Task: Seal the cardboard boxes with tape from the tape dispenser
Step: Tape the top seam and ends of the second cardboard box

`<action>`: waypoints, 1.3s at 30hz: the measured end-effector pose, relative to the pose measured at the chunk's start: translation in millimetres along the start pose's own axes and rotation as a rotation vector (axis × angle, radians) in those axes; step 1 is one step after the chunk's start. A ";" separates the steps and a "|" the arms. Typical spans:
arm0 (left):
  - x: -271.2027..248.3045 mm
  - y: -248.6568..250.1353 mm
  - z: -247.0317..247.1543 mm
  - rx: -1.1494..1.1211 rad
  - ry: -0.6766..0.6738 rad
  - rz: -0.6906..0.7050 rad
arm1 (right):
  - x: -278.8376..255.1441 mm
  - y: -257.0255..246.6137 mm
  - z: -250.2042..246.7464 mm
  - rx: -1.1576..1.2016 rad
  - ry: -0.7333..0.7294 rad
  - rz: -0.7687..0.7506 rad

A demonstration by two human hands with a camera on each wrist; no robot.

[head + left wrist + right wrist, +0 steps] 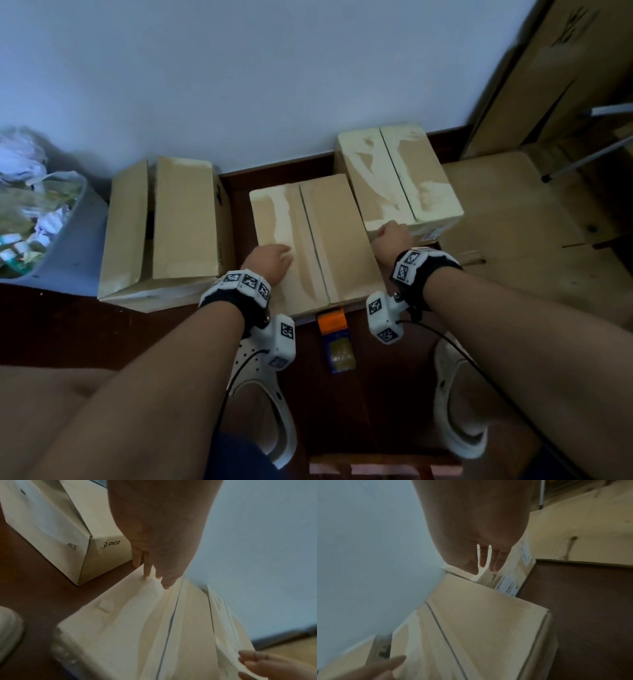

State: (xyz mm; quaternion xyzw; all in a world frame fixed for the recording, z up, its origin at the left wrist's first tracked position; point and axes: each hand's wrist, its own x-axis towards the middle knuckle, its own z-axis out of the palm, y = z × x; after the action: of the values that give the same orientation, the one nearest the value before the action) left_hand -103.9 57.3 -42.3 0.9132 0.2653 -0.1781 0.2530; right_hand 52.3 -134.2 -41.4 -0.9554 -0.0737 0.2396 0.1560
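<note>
Dark wooden floor [68,325] by a pale wall [239,68], three cardboard boxes in a row.

Nearest the person, between two white clogs, the tape dispenser [335,342] lies on the floor just in front of the middle box [342,240], its long axis running toward the wall, orange end at the box. Only the head view shows it. The middle box's flap seam also runs toward the wall. The left hand [270,262] rests flat on this box's left flap; the left wrist view shows its fingers [164,582] straight, tips touching cardboard. The right hand [394,236] is at the near edge of the right box [397,178]; the right wrist view shows relaxed, slightly spread fingers [483,558] holding nothing. Left of the middle box stands the left box [164,226], flaps gaping; the left wrist view alone shows its "PICO" print.
</note>
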 end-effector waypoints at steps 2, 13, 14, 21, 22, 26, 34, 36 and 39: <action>15.6 -3.8 -9.2 -0.062 0.058 -0.066 | 10.6 -9.7 -0.3 -0.045 0.009 -0.083; 105.4 -10.1 -37.3 -0.299 0.048 -0.331 | 76.8 -56.4 -1.2 -0.187 -0.070 -0.214; 108.6 -10.9 -37.0 -0.329 0.045 -0.330 | 78.4 -57.3 -1.3 -0.193 -0.069 -0.217; 108.8 -16.9 -36.0 -0.413 0.074 -0.319 | 70.2 -65.2 3.7 -0.243 -0.092 -0.179; 107.0 -17.3 -36.6 -0.426 0.073 -0.317 | 67.3 -68.9 5.5 -0.238 -0.096 -0.168; 99.9 -18.6 -36.3 -0.458 0.065 -0.306 | 55.7 -81.4 16.2 -0.240 -0.129 -0.119; 89.9 -28.6 -32.0 -0.305 0.041 -0.301 | 50.4 -72.2 18.5 0.011 -0.218 -0.064; 89.6 -32.1 -31.9 -0.264 0.020 -0.292 | 49.4 -70.0 23.2 -0.058 -0.231 -0.121; 91.2 -32.3 -32.1 -0.258 -0.007 -0.274 | 50.7 -69.9 26.0 -0.076 -0.247 -0.187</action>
State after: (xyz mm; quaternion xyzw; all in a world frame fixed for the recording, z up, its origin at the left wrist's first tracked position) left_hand -43.7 134.8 -70.1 0.8280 0.4068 -0.1787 0.3422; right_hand 79.5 -50.7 -61.9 -0.9128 -0.1902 0.3369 0.1310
